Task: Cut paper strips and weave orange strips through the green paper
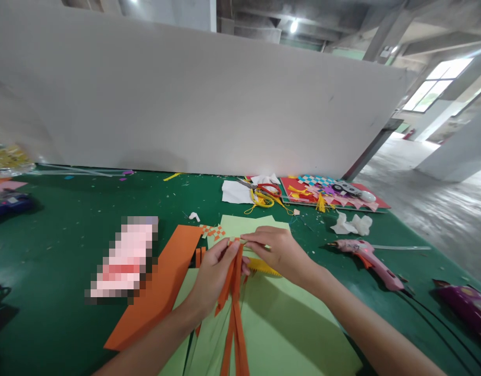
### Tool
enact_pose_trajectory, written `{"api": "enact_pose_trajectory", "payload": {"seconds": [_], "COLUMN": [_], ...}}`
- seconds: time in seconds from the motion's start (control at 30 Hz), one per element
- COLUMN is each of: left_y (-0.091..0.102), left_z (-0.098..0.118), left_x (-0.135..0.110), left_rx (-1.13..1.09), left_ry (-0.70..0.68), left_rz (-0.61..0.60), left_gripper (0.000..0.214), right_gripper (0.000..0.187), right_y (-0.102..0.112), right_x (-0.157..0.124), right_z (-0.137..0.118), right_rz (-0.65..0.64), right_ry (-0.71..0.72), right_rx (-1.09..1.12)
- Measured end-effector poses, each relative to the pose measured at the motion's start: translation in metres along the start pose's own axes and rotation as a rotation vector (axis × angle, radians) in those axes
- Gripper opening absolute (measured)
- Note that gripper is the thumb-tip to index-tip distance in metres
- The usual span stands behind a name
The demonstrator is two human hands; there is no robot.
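Observation:
My left hand (214, 272) is closed, thumb against fingers, on a bunch of orange paper strips (235, 308) that hang down toward me. At the top of the bunch a small orange and pale green woven part shows. My right hand (283, 250) meets it from the right, thumb and forefinger pinched at a thin, pale strip end too small to make out well. Under both hands lie pale green paper sheets (295, 318). Beside my left hand are a checkered woven paper piece (214, 231) and a long orange sheet (162, 292). A yellow toothed-edge piece (264, 267) sits below my right hand.
A pink glue gun (371, 261) with a cord lies at right, near crumpled tissue (352, 224) and a purple tool (463, 308). Scissors (266, 190) and a red board (365, 201) with paper crafts are at the back. A white partition (209, 99) stands behind the green table (68, 250).

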State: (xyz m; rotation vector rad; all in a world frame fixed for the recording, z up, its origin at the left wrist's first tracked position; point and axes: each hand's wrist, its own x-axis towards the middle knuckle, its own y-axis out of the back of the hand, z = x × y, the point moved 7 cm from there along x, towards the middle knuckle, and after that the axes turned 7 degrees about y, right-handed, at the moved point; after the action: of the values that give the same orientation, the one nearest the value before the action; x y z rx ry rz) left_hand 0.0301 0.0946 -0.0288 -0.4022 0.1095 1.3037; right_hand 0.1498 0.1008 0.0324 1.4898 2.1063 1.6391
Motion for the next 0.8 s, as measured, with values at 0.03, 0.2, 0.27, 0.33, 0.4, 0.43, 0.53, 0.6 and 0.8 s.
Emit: {"api": "enact_pose_trajectory", "payload": {"seconds": [0.03,0.2,0.27,0.33,0.4,0.43,0.53,0.6,0.8], "left_y": [0.000,0.001,0.001,0.000,-0.001,-0.001,-0.001,-0.001,0.002], "left_z": [0.000,0.002,0.001,0.001,0.002,0.002,0.001,-0.001,0.002], "left_x": [0.000,0.000,0.000,0.000,0.000,-0.001,0.000,0.001,0.001], "left_rx": [0.010,0.056,0.060,0.061,0.068,0.073,0.082,0.081,0.092], "left_ry": [-0.003,-0.027,-0.038,-0.054,-0.075,-0.083,-0.070,-0.043,-0.062], "left_rz": [-0.002,0.023,0.013,-0.005,-0.015,-0.013,-0.009,0.000,0.033], "left_gripper": [0.026,0.024,0.023,0.022,0.021,0.020,0.022,0.024,0.027], "right_gripper": [0.022,0.021,0.020,0.019,0.019,0.019,0.019,0.020,0.017], "right_y": [0.000,0.002,0.002,0.002,0.001,0.000,-0.001,-0.002,0.000], "right_x": [0.000,0.003,0.003,0.002,0.001,0.000,0.000,-0.001,0.002], "right_z": [0.000,0.003,0.007,0.011,0.015,0.016,0.018,0.019,0.012], "right_rz": [-0.006,-0.021,-0.029,-0.045,-0.066,-0.073,-0.080,-0.080,-0.123], "right_ry": [-0.012,-0.109,-0.165,-0.217,-0.252,-0.262,-0.274,-0.284,-0.248], "right_rx": [0.014,0.149,0.196,0.238,0.270,0.279,0.285,0.284,0.258]}}
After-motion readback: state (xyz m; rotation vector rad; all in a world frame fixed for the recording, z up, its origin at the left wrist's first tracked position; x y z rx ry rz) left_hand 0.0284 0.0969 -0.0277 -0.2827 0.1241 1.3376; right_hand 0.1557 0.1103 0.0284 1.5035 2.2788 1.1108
